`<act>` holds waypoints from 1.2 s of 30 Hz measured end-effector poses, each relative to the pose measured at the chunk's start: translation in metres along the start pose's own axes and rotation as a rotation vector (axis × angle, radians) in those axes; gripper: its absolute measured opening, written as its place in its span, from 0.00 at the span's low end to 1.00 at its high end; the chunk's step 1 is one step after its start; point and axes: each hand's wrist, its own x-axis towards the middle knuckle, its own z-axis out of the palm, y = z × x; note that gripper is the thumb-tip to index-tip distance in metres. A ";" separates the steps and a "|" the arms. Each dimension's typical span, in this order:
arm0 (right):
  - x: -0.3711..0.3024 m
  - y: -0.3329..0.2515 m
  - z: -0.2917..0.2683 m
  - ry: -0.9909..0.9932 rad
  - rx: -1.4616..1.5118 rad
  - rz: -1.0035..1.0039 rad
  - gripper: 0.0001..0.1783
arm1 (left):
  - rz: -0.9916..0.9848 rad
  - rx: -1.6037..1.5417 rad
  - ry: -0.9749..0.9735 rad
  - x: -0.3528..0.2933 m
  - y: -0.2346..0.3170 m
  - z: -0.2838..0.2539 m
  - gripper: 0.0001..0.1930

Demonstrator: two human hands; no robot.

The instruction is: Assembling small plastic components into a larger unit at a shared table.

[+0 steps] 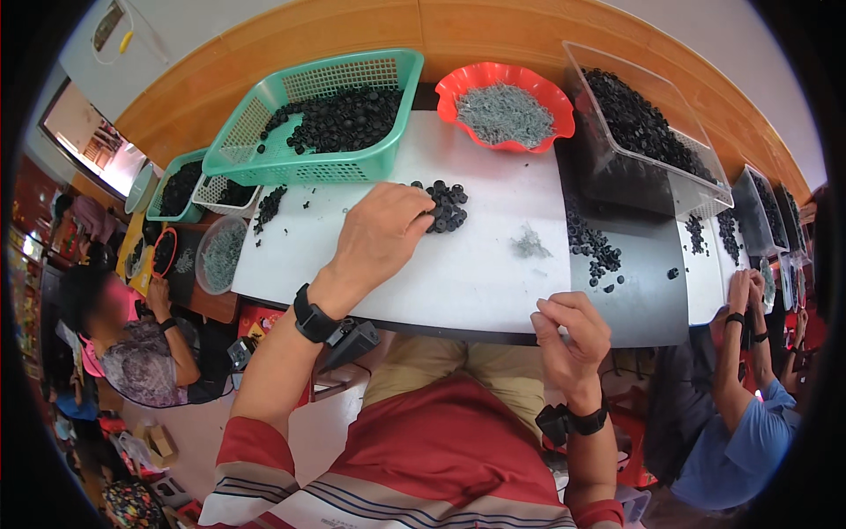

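My left hand (pixel 381 231) reaches to a small pile of round black parts (pixel 449 212) on the white sheet (pixel 352 286). Its fingers are bent together at the pile's left edge, and anything between the fingertips is hidden. Over the table's front edge, my right hand (pixel 575 339) is raised with its fingers curled and thumb close to the forefinger. Whatever it may hold is too small to make out. Between the pile and the right hand lies a little heap of small, pale grey-green pieces (pixel 530 243).
Behind stand a green basket (pixel 308 167) of black parts, a red bowl (pixel 449 84) of grey-green pieces and a clear bin (pixel 617 163) of black parts. Loose black parts (pixel 595 247) lie to the right. One person (pixel 132 353) sits at left, another (pixel 736 441) at right.
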 end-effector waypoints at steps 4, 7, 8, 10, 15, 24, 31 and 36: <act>-0.008 0.000 -0.002 0.003 -0.008 0.008 0.12 | -0.032 -0.001 -0.078 -0.006 0.005 0.010 0.12; -0.012 0.000 -0.004 -0.001 -0.022 0.013 0.12 | 0.031 0.012 -0.099 -0.002 0.014 0.020 0.12; -0.013 0.000 -0.005 -0.003 -0.019 0.023 0.12 | 0.040 0.017 -0.098 0.000 0.017 0.024 0.12; -0.014 0.000 -0.006 -0.002 -0.018 0.035 0.12 | 0.052 0.020 -0.098 0.003 0.019 0.032 0.11; -0.016 0.000 -0.008 0.007 -0.004 0.029 0.12 | 0.030 0.073 -0.104 0.003 0.015 0.047 0.09; -0.012 0.010 -0.017 0.032 -0.048 0.023 0.13 | 0.042 0.003 -0.084 0.002 0.036 0.038 0.07; 0.015 0.022 -0.024 -0.110 -0.179 0.157 0.13 | 0.028 -0.169 -0.075 -0.012 0.062 0.037 0.08; 0.029 0.025 -0.018 -0.241 -0.403 0.122 0.10 | 0.010 -0.289 -0.097 -0.021 0.069 0.044 0.09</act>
